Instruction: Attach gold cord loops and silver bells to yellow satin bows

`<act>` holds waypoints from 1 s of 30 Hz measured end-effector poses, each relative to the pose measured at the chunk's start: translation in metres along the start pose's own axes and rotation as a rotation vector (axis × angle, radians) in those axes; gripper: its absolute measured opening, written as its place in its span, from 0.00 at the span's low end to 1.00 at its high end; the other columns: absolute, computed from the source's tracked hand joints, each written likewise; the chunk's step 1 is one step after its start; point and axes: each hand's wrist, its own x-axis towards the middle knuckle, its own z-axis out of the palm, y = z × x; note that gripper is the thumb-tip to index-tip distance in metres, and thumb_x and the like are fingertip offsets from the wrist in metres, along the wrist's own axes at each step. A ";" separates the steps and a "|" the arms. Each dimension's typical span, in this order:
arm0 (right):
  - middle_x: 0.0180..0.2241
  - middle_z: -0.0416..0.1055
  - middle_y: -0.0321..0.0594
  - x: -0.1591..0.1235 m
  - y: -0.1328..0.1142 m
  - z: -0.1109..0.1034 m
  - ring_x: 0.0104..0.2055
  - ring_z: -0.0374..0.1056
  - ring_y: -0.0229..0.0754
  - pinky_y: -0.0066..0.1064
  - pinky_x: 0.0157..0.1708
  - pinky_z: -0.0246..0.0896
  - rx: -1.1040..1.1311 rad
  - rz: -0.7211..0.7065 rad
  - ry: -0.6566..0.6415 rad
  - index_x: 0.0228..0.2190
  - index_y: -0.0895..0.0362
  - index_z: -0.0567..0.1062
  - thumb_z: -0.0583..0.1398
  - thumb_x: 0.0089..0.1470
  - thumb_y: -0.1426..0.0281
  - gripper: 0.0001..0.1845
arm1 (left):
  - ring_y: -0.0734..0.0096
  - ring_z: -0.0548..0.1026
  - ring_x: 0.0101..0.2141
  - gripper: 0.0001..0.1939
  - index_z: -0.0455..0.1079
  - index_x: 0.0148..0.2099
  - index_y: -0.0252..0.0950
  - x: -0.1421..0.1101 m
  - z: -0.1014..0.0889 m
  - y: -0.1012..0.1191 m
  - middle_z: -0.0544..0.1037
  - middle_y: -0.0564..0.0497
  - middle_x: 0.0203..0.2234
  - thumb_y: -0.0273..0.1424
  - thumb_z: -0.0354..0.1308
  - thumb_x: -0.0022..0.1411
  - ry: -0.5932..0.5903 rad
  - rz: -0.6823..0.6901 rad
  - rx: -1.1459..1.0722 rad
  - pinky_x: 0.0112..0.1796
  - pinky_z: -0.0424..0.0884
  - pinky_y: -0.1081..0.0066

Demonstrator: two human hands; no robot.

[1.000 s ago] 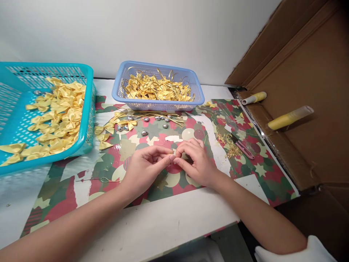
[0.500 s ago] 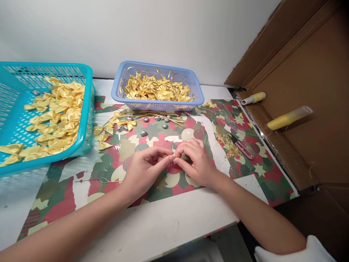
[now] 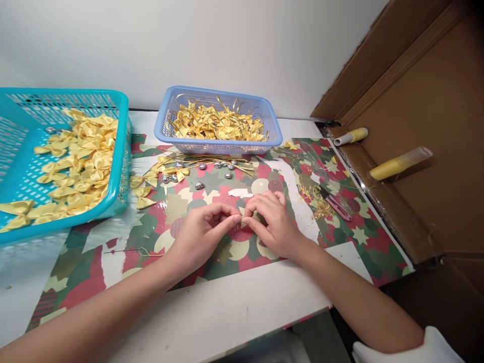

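Note:
My left hand (image 3: 202, 234) and my right hand (image 3: 274, 222) meet fingertip to fingertip above the patterned sheet (image 3: 236, 249). Each pinches thumb against forefinger; whatever sits between them is tiny and mostly hidden, and I cannot make it out. Left of my left wrist lies a needle (image 3: 120, 250) with a looped gold thread (image 3: 145, 252). Beyond my hands are several silver bells (image 3: 199, 185), a bundle of gold cords (image 3: 212, 159) and a few loose yellow ribbon bows (image 3: 142, 191).
A turquoise basket (image 3: 123, 146) of yellow bows stands at the left. At the back, a blue basket (image 3: 162, 118) holds bows with gold cords. Right of my hands lie a pink cutter (image 3: 338, 205) and gold thread scraps (image 3: 321, 206). Cardboard (image 3: 427, 101) with two yellow tubes (image 3: 401, 164) borders the right.
My fingertips stay together, shifting only slightly as both hands keep their pinch. The thread loop by my left wrist shows a little more. The baskets and loose pieces stay put.

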 end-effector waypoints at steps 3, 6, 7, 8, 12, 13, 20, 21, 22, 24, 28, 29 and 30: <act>0.30 0.72 0.32 0.000 0.000 0.000 0.38 0.64 0.39 0.35 0.43 0.45 -0.020 0.005 -0.006 0.27 0.54 0.65 0.55 0.62 0.71 0.10 | 0.72 0.74 0.27 0.11 0.75 0.35 0.36 0.001 0.001 0.000 0.78 0.52 0.26 0.39 0.64 0.56 0.013 -0.022 -0.047 0.29 0.71 0.75; 0.31 0.73 0.32 0.000 -0.001 -0.001 0.39 0.64 0.40 0.36 0.43 0.46 -0.066 0.015 -0.027 0.28 0.54 0.65 0.54 0.62 0.70 0.10 | 0.70 0.75 0.28 0.13 0.75 0.38 0.35 0.000 0.001 0.000 0.79 0.50 0.26 0.38 0.65 0.54 0.013 -0.040 -0.070 0.29 0.72 0.72; 0.31 0.73 0.32 0.000 -0.001 -0.001 0.39 0.64 0.40 0.36 0.43 0.46 -0.077 0.014 -0.028 0.28 0.54 0.65 0.55 0.62 0.70 0.10 | 0.70 0.75 0.27 0.13 0.76 0.38 0.34 0.000 0.001 0.000 0.78 0.50 0.26 0.38 0.65 0.54 0.012 -0.042 -0.065 0.29 0.72 0.72; 0.31 0.73 0.33 0.000 0.000 -0.001 0.39 0.64 0.40 0.36 0.43 0.46 -0.084 0.012 -0.026 0.28 0.54 0.66 0.55 0.62 0.70 0.09 | 0.70 0.75 0.27 0.13 0.76 0.39 0.34 0.000 0.002 0.000 0.78 0.50 0.26 0.38 0.65 0.54 0.012 -0.042 -0.056 0.28 0.72 0.72; 0.31 0.73 0.32 0.000 0.000 -0.001 0.38 0.65 0.39 0.36 0.43 0.46 -0.084 0.008 -0.015 0.28 0.54 0.66 0.56 0.62 0.70 0.09 | 0.67 0.76 0.29 0.13 0.76 0.38 0.34 -0.002 0.002 0.001 0.80 0.48 0.28 0.38 0.64 0.55 0.004 -0.048 -0.010 0.30 0.73 0.71; 0.31 0.73 0.32 0.000 0.000 -0.001 0.38 0.65 0.39 0.36 0.43 0.46 -0.081 0.006 -0.011 0.28 0.54 0.66 0.56 0.62 0.69 0.10 | 0.67 0.76 0.30 0.12 0.77 0.37 0.34 -0.002 0.002 0.001 0.80 0.48 0.29 0.38 0.64 0.55 0.001 -0.052 -0.001 0.31 0.73 0.70; 0.30 0.73 0.31 0.000 0.002 0.001 0.37 0.65 0.39 0.36 0.43 0.46 -0.053 -0.011 0.046 0.28 0.54 0.66 0.55 0.63 0.69 0.10 | 0.70 0.75 0.30 0.11 0.76 0.35 0.35 -0.001 0.002 0.006 0.79 0.49 0.28 0.38 0.62 0.57 -0.024 -0.061 0.002 0.31 0.71 0.73; 0.30 0.73 0.31 0.000 0.003 0.001 0.37 0.64 0.39 0.36 0.43 0.46 -0.050 -0.008 0.048 0.28 0.54 0.66 0.55 0.63 0.69 0.10 | 0.70 0.74 0.29 0.10 0.76 0.35 0.35 -0.001 0.001 0.006 0.79 0.50 0.27 0.38 0.62 0.57 -0.028 -0.061 0.003 0.31 0.70 0.73; 0.30 0.73 0.31 0.000 0.003 0.001 0.37 0.64 0.39 0.36 0.43 0.45 -0.047 -0.003 0.049 0.28 0.54 0.66 0.55 0.63 0.69 0.10 | 0.71 0.74 0.29 0.10 0.75 0.34 0.35 0.000 0.001 0.007 0.78 0.51 0.27 0.38 0.62 0.57 -0.032 -0.063 0.005 0.30 0.70 0.74; 0.31 0.73 0.32 0.000 0.002 0.002 0.37 0.64 0.39 0.36 0.43 0.45 -0.040 0.008 0.052 0.28 0.54 0.66 0.54 0.63 0.69 0.10 | 0.71 0.73 0.29 0.11 0.75 0.33 0.35 0.000 0.000 0.010 0.78 0.51 0.26 0.38 0.62 0.57 -0.038 -0.076 0.004 0.30 0.69 0.74; 0.31 0.72 0.32 0.001 0.002 0.003 0.37 0.63 0.39 0.36 0.43 0.45 -0.037 0.038 0.060 0.28 0.54 0.67 0.54 0.63 0.70 0.10 | 0.71 0.73 0.29 0.12 0.75 0.31 0.35 0.003 -0.002 0.015 0.78 0.50 0.27 0.39 0.62 0.55 -0.060 -0.121 -0.032 0.30 0.68 0.74; 0.31 0.72 0.32 0.001 0.002 0.003 0.37 0.63 0.39 0.36 0.43 0.45 -0.036 0.044 0.064 0.28 0.54 0.67 0.53 0.63 0.71 0.10 | 0.71 0.72 0.28 0.12 0.75 0.31 0.35 0.004 -0.003 0.016 0.78 0.50 0.26 0.40 0.63 0.55 -0.066 -0.132 -0.041 0.30 0.68 0.74; 0.32 0.72 0.32 0.001 0.002 0.003 0.38 0.63 0.39 0.36 0.43 0.45 -0.033 0.049 0.073 0.29 0.54 0.67 0.53 0.63 0.71 0.10 | 0.72 0.71 0.27 0.12 0.75 0.30 0.36 0.004 -0.004 0.017 0.77 0.51 0.26 0.40 0.63 0.55 -0.070 -0.143 -0.048 0.29 0.67 0.74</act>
